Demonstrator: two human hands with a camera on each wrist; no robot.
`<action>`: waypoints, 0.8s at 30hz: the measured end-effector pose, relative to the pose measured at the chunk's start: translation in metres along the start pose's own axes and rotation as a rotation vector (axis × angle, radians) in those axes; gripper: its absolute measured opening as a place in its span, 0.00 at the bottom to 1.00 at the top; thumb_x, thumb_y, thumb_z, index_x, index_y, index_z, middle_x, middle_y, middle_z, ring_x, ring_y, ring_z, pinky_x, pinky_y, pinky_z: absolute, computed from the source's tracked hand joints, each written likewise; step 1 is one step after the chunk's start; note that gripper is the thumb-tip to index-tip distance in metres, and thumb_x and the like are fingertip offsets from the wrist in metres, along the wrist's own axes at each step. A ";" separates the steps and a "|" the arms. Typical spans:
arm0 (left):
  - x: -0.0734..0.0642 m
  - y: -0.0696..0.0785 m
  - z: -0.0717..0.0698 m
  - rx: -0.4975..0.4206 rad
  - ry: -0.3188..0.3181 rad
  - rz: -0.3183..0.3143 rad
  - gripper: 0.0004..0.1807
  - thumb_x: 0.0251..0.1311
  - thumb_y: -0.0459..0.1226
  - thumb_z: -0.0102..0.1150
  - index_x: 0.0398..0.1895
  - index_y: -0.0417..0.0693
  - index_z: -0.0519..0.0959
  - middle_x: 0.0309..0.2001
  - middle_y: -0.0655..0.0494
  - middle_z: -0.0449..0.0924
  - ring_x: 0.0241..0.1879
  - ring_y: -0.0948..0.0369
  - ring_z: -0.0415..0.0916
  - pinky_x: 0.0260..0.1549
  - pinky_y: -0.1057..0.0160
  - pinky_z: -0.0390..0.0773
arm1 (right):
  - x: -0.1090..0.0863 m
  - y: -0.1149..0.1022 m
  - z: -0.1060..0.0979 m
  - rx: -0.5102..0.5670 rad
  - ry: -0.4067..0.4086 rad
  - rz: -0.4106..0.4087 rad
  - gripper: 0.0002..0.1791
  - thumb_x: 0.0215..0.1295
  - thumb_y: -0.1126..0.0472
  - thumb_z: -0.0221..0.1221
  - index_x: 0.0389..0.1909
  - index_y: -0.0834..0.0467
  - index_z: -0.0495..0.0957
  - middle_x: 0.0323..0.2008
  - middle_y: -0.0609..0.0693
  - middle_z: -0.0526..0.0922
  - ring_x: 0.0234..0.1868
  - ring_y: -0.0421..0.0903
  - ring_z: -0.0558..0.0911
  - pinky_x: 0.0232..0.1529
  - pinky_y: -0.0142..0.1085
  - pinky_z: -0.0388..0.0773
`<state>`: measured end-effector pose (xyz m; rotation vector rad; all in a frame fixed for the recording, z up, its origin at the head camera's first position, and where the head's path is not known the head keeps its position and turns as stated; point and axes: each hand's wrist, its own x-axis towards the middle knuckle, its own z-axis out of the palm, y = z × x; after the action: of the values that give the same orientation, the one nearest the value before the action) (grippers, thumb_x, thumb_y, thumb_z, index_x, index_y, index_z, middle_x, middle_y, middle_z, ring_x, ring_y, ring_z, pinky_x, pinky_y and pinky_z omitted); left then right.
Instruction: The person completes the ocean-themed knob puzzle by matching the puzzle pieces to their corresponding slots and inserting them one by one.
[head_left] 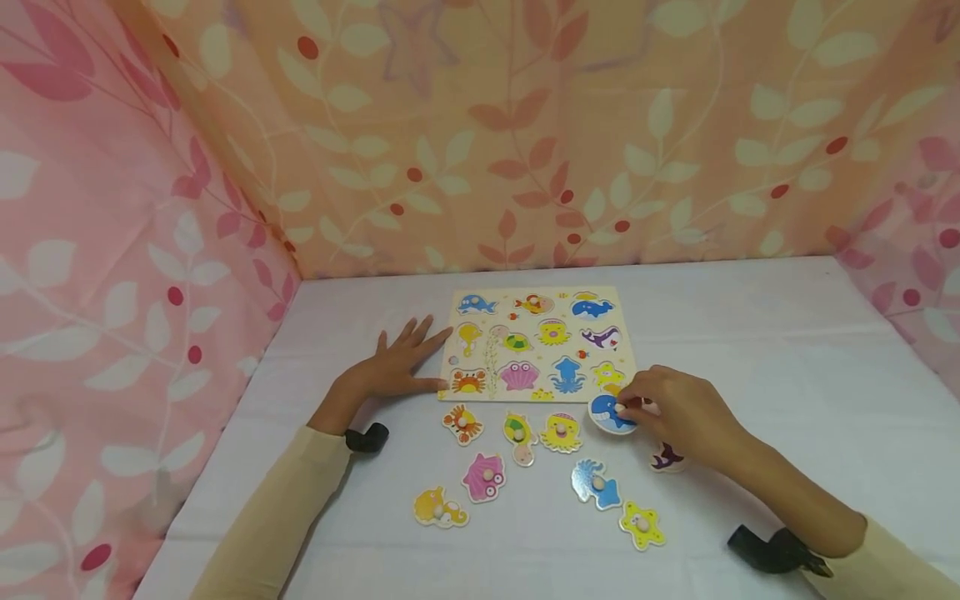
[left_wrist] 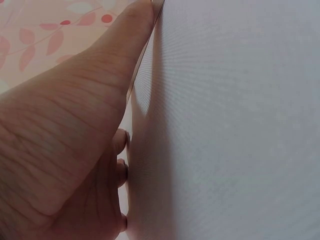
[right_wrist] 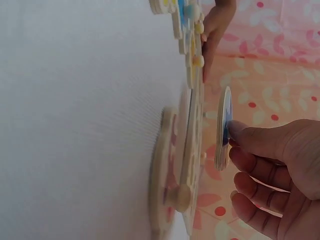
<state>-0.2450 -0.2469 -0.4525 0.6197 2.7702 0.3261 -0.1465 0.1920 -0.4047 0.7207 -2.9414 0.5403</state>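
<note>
My left hand (head_left: 397, 367) lies with fingers spread at the left edge of a wooden puzzle board (head_left: 540, 354), thumb and fingertips right at its edge. In the left wrist view, this hand (left_wrist: 70, 130) is low over the white cloth. My right hand (head_left: 678, 408) pinches a blue whale puzzle piece (head_left: 609, 415) between thumb and fingers, over the board's lower right corner. The right wrist view shows the whale piece (right_wrist: 223, 130) raised off the board and tilted on edge in that view. Under the right hand lies a purple piece (head_left: 666, 458), partly hidden.
Knobbed pieces lie on the cloth before the board: crab (head_left: 462, 425), turtle (head_left: 519, 433), octopus (head_left: 561, 432), pink shell (head_left: 483, 479), seahorse (head_left: 438, 508), blue squid (head_left: 596, 485) and yellow starfish (head_left: 642, 525). A leaf-patterned curtain (head_left: 480, 167) stands behind the table.
</note>
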 end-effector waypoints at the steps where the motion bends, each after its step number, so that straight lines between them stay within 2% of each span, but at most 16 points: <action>1: 0.000 0.000 0.000 -0.001 -0.002 -0.001 0.56 0.56 0.74 0.55 0.83 0.72 0.43 0.83 0.50 0.30 0.80 0.43 0.24 0.67 0.26 0.27 | 0.000 0.001 -0.002 0.000 0.005 -0.001 0.13 0.53 0.58 0.77 0.41 0.51 0.90 0.32 0.40 0.83 0.36 0.41 0.81 0.36 0.38 0.81; 5: 0.002 0.001 0.000 0.000 -0.007 -0.010 0.56 0.55 0.74 0.55 0.82 0.73 0.42 0.83 0.51 0.29 0.80 0.44 0.24 0.68 0.26 0.27 | 0.001 0.003 -0.012 -0.003 0.026 -0.004 0.14 0.53 0.57 0.77 0.41 0.51 0.90 0.31 0.39 0.83 0.35 0.41 0.81 0.35 0.37 0.80; 13: 0.003 -0.001 0.001 0.009 -0.010 -0.017 0.56 0.55 0.74 0.54 0.82 0.73 0.42 0.83 0.51 0.29 0.80 0.44 0.23 0.68 0.27 0.27 | 0.009 0.010 -0.025 -0.010 0.040 -0.027 0.14 0.53 0.59 0.77 0.42 0.54 0.90 0.32 0.43 0.85 0.37 0.46 0.83 0.36 0.43 0.83; 24: 0.003 -0.001 0.001 0.008 -0.006 -0.009 0.56 0.55 0.74 0.54 0.83 0.72 0.42 0.83 0.49 0.29 0.80 0.43 0.24 0.67 0.26 0.27 | 0.030 0.024 -0.044 -0.030 0.075 -0.056 0.11 0.55 0.63 0.75 0.40 0.57 0.89 0.33 0.49 0.86 0.37 0.48 0.85 0.37 0.45 0.84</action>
<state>-0.2477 -0.2466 -0.4545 0.6092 2.7684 0.3115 -0.1854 0.2139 -0.3669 0.7594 -2.8445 0.5065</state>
